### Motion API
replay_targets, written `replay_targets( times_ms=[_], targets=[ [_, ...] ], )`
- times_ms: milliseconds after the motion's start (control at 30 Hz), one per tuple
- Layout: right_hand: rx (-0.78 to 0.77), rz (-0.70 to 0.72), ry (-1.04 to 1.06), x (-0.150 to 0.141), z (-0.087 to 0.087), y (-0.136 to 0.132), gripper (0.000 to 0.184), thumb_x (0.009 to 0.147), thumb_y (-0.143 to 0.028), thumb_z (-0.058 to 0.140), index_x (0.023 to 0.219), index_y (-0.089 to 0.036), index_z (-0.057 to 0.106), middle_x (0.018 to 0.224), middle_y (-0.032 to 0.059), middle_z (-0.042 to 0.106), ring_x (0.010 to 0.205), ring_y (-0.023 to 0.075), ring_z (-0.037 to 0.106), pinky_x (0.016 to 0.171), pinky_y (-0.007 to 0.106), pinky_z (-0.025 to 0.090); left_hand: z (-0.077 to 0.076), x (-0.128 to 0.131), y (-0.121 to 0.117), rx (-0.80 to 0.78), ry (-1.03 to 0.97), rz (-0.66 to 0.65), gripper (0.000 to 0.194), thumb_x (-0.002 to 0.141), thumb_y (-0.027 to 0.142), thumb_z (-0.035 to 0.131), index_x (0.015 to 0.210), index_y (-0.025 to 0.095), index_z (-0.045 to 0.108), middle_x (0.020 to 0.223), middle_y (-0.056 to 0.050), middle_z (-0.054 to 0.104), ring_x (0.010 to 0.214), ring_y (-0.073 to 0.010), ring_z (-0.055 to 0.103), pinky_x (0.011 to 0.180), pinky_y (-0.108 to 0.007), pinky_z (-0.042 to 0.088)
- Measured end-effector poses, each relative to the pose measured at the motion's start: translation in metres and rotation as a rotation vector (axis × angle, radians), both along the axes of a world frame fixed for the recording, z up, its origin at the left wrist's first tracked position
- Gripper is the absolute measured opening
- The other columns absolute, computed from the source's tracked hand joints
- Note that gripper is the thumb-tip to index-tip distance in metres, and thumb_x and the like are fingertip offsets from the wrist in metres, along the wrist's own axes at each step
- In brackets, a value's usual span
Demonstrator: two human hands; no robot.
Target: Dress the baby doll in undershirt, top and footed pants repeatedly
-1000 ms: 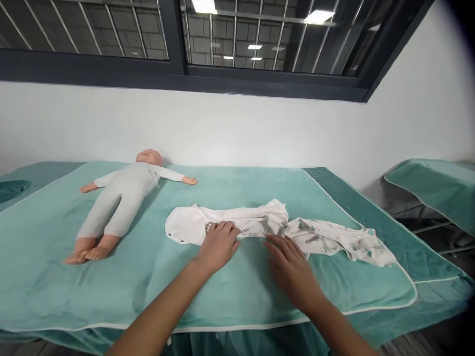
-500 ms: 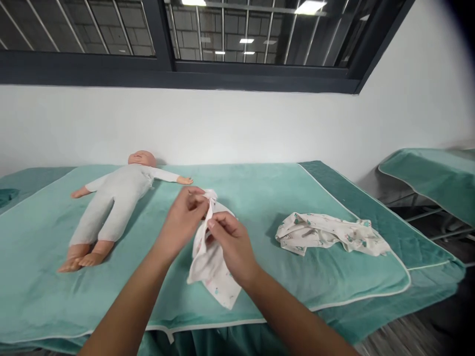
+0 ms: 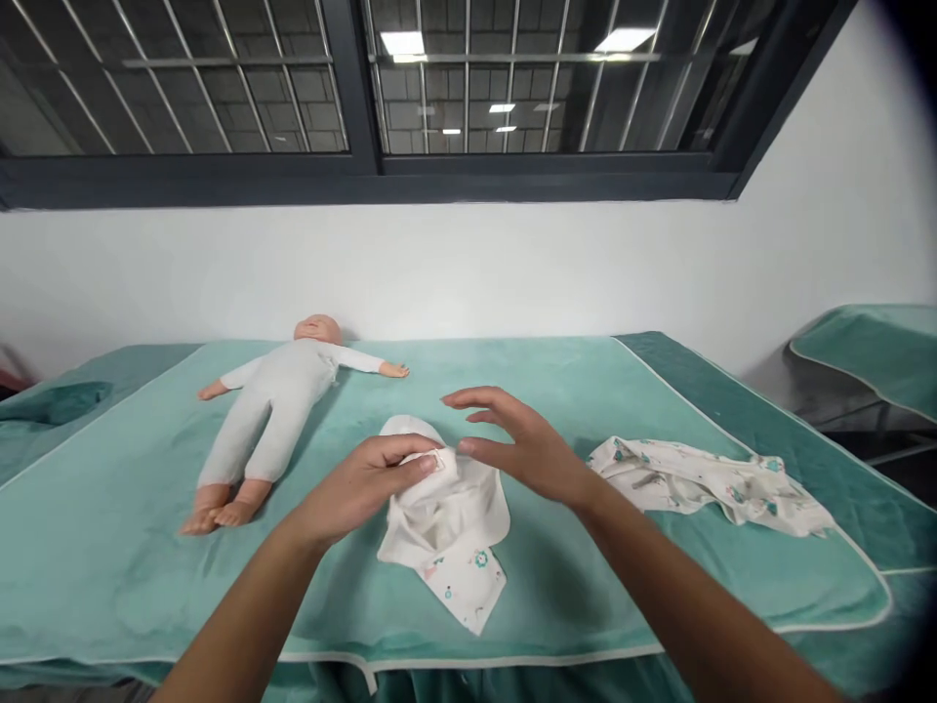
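A small white baby garment (image 3: 446,527) with a few coloured prints lies bunched on the teal towel (image 3: 124,527) in front of me. My left hand (image 3: 362,485) pinches its upper edge between thumb and fingers. Just to the right of the garment, my right hand (image 3: 516,444) hovers with the fingers spread, the thumb tip close to the same edge, holding nothing. A baby doll (image 3: 274,405) in a pale grey suit lies on its back at the far left, arms out.
A second printed white garment (image 3: 710,478) lies crumpled at the right of the towel. The padded table runs along a white wall under a dark window. Another teal-covered table (image 3: 871,356) stands at the far right, across a gap.
The white garment was picked up off the towel by both hands, then came back down bunched. My right hand has let go and opened; my left still pinches it.
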State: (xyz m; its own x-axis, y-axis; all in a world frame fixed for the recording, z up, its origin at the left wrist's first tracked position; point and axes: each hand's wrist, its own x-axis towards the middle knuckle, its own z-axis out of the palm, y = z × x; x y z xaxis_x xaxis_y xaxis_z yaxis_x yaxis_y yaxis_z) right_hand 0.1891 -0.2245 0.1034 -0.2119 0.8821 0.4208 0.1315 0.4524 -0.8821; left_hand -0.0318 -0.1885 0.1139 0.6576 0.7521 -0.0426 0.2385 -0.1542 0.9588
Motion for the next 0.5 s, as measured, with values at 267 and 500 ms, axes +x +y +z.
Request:
replay_targets(
  times_ms=[267, 500],
  targets=[
    [-0.246, 0.433, 0.017, -0.01, 0.039, 0.015, 0.028, 0.082, -0.045, 0.069, 0.081, -0.017, 0.063, 0.072, -0.0038, 0.057, 0.067, 0.0093, 0.052, 0.062, 0.023, 0.044, 0.061, -0.001, -0.009, 0.239, -0.005, 0.024, 0.026, 0.092, 0.042, 0.057, 0.102, 0.027, 0.075, 0.094, -0.002, 0.072, 0.088, -0.0184, 0.064, 0.076, -0.027, 0.048],
    [-0.24, 0.197, -0.009, -0.016, 0.026, 0.008, 0.032, 0.086, -0.045, 0.064, 0.071, -0.018, 0.054, 0.068, -0.0041, 0.047, 0.063, 0.009, 0.043, 0.057, 0.023, 0.036, 0.06, 0.002, -0.017, 0.498, 0.09, 0.221, 0.025, 0.092, 0.043, 0.056, 0.091, 0.025, 0.072, 0.094, 0.001, 0.073, 0.089, -0.0178, 0.064, 0.077, -0.026, 0.046]
  ],
)
